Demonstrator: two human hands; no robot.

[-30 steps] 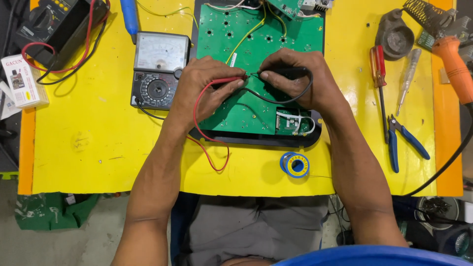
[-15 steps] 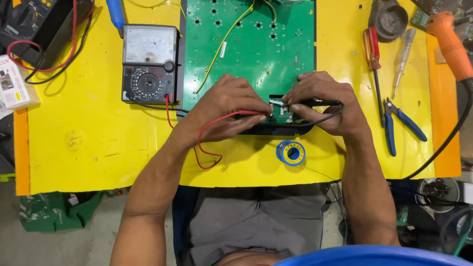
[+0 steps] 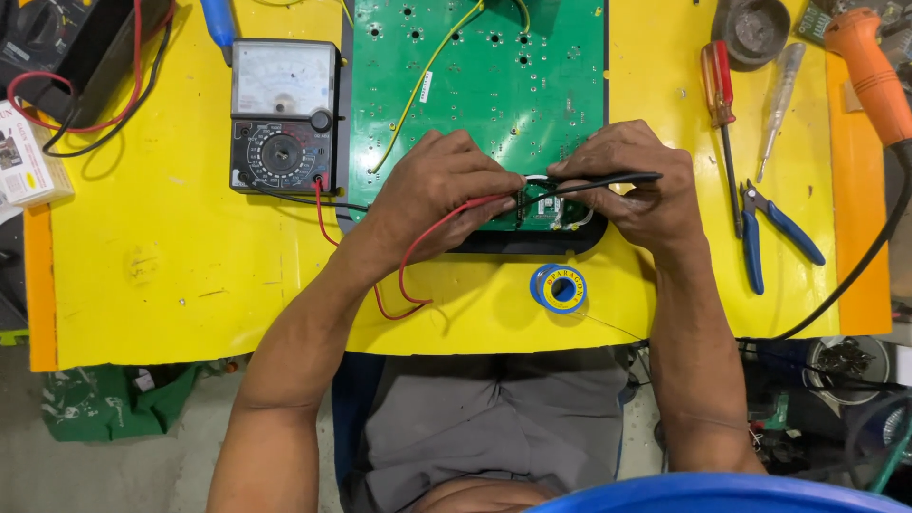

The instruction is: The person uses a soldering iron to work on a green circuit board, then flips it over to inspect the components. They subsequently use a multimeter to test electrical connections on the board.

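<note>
On the yellow table top (image 3: 142,285), a green circuit board (image 3: 494,95) lies flat at the far centre, its surface dotted with solder points and crossed by a yellow-green wire (image 3: 427,76). At the board's near edge, the left hand (image 3: 437,195) pinches a red probe lead (image 3: 418,256) between closed fingers, and the right hand (image 3: 632,185) grips a black probe (image 3: 608,179) laid almost level, tip pointing left. Both tips meet at a small component patch (image 3: 543,204) between the hands; the exact contact points are too small to make out. Left of the board sits an analogue multimeter (image 3: 283,114), touching or just beside the board's left edge. A blue solder spool (image 3: 559,288) rests near the table's near edge, just beyond the right wrist. Right of the board lie a red-handled screwdriver (image 3: 719,95), a clear-handled screwdriver (image 3: 779,95) and blue-handled pliers (image 3: 769,228), with bare yellow surface between them and the right hand. The board's far edge and an orange tool (image 3: 869,71) at far right are cut off by the frame.
</note>
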